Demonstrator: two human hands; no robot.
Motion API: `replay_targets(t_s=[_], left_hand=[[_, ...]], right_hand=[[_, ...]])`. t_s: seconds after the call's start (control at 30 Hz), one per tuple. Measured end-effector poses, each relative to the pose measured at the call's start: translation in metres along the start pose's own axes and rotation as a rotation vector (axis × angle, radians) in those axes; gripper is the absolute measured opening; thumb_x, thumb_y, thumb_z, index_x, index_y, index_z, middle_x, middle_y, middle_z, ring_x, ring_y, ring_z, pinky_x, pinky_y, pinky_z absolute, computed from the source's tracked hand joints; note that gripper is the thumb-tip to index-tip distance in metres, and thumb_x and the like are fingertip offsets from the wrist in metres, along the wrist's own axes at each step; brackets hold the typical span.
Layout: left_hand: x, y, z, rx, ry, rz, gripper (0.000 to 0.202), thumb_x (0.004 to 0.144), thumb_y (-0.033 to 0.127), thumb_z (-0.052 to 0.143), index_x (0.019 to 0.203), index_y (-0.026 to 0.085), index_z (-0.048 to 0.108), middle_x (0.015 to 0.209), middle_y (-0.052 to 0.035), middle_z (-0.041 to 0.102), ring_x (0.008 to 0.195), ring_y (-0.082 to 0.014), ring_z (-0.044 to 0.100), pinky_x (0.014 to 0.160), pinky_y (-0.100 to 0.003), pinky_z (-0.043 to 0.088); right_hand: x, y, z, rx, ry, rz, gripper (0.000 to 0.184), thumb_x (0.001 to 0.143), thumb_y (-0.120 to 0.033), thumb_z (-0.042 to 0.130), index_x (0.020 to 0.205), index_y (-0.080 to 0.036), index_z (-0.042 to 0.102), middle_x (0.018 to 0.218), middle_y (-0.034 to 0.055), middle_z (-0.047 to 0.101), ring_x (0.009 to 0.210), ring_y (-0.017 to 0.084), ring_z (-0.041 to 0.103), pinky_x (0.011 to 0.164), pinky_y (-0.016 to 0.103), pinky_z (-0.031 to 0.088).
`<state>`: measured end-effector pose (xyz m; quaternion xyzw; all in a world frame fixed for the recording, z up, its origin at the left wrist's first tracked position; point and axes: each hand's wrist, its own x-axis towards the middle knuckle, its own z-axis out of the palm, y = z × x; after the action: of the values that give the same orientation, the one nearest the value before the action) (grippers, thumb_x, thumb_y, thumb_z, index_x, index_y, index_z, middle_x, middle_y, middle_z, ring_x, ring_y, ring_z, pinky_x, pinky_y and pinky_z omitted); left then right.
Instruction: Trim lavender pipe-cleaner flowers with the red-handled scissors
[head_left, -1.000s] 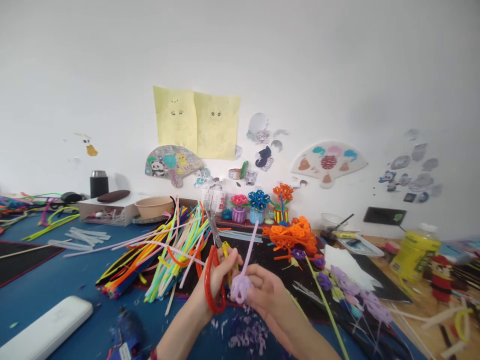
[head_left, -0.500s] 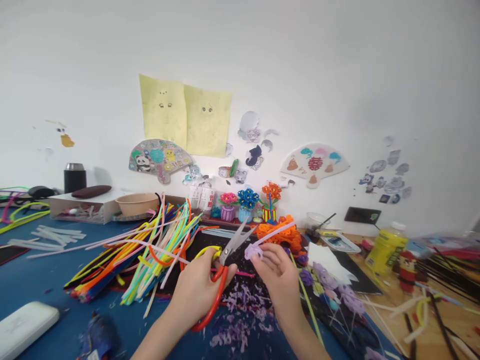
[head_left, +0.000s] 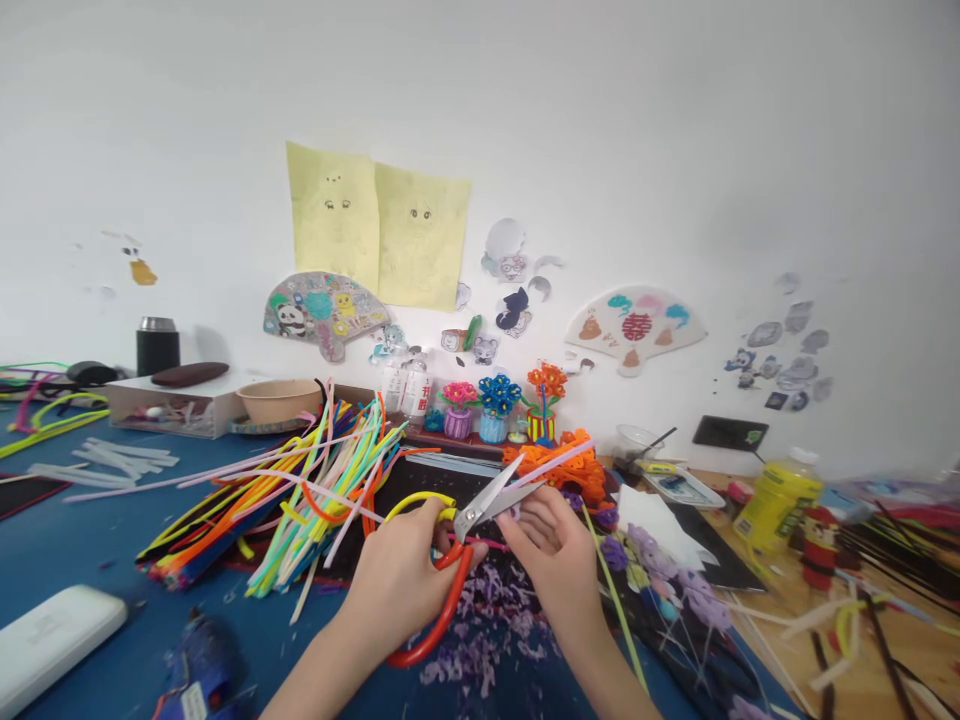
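My left hand (head_left: 397, 578) is closed round the red and yellow handles of a pair of scissors (head_left: 459, 545); the steel blades are parted and point up to the right. My right hand (head_left: 551, 550) pinches a lilac pipe cleaner (head_left: 556, 463) whose free end sticks out to the upper right, its coiled end lying at the blades. Purple fluff clippings (head_left: 480, 640) lie on the black mat beneath both hands.
A fan of coloured pipe cleaners (head_left: 300, 490) lies to the left. Orange pipe cleaner pieces (head_left: 562, 462), small flower pots (head_left: 495, 410), a yellow bottle (head_left: 776, 500) and purple flowers (head_left: 675, 580) sit behind and right. A white case (head_left: 52, 640) and a glue gun (head_left: 195, 665) lie front left.
The scissors swung from upright to pointing right, and the blades have come onto the lilac pipe cleaner, which my right hand tilted over to the right. The view shifted a little.
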<state>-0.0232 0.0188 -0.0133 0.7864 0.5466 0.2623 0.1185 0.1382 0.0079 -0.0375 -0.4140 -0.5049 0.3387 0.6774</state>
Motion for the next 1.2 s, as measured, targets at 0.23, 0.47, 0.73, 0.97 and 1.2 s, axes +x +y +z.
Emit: replay_targets(t_s=[0.23, 0.47, 0.73, 0.97, 1.2], left_hand=[[-0.0011, 0.0006, -0.0012, -0.005, 0.018, -0.002, 0.024, 0.080, 0.047, 0.050, 0.081, 0.023, 0.049, 0.078, 0.0017, 0.066, 0.074, -0.0202, 0.061, 0.059, -0.026, 0.031], [-0.0004, 0.0001, 0.0000, 0.010, 0.007, 0.002, 0.026, 0.080, 0.049, 0.049, 0.080, 0.023, 0.049, 0.078, 0.0013, 0.067, 0.073, -0.0208, 0.061, 0.058, -0.027, 0.031], [0.0008, -0.0026, 0.0006, 0.057, 0.006, 0.013, 0.027, 0.081, 0.050, 0.048, 0.078, 0.023, 0.049, 0.077, 0.0010, 0.067, 0.074, -0.0214, 0.063, 0.057, -0.027, 0.031], [0.0010, -0.0033, -0.0005, 0.091, -0.010, 0.012, 0.030, 0.081, 0.052, 0.047, 0.076, 0.023, 0.050, 0.075, 0.0008, 0.067, 0.072, -0.0212, 0.063, 0.055, -0.026, 0.029], [0.0022, -0.0027, -0.0016, 0.099, -0.023, 0.003, 0.032, 0.081, 0.054, 0.047, 0.075, 0.023, 0.053, 0.075, 0.0004, 0.068, 0.073, -0.0208, 0.064, 0.055, -0.026, 0.029]], right_hand=[[-0.0008, 0.0030, -0.0013, -0.038, -0.013, -0.029, 0.022, 0.073, -0.026, 0.070, 0.092, -0.017, 0.061, 0.088, 0.0075, 0.072, 0.086, 0.020, 0.069, 0.076, 0.028, 0.057], [-0.0014, 0.0041, -0.0025, -0.074, -0.029, -0.068, 0.021, 0.074, -0.024, 0.069, 0.093, -0.017, 0.062, 0.089, 0.0074, 0.072, 0.087, 0.020, 0.069, 0.077, 0.028, 0.057], [-0.0022, 0.0058, -0.0046, -0.152, -0.032, -0.111, 0.019, 0.075, -0.025, 0.068, 0.092, -0.019, 0.062, 0.088, 0.0058, 0.072, 0.086, 0.019, 0.069, 0.076, 0.026, 0.057], [-0.0021, 0.0060, -0.0054, -0.179, -0.009, -0.120, 0.020, 0.074, -0.026, 0.069, 0.092, -0.019, 0.062, 0.087, 0.0065, 0.073, 0.086, 0.021, 0.069, 0.076, 0.028, 0.057], [-0.0014, 0.0063, -0.0056, -0.173, -0.004, -0.107, 0.021, 0.075, -0.027, 0.068, 0.092, -0.017, 0.061, 0.087, 0.0082, 0.072, 0.086, 0.022, 0.069, 0.075, 0.031, 0.058]])
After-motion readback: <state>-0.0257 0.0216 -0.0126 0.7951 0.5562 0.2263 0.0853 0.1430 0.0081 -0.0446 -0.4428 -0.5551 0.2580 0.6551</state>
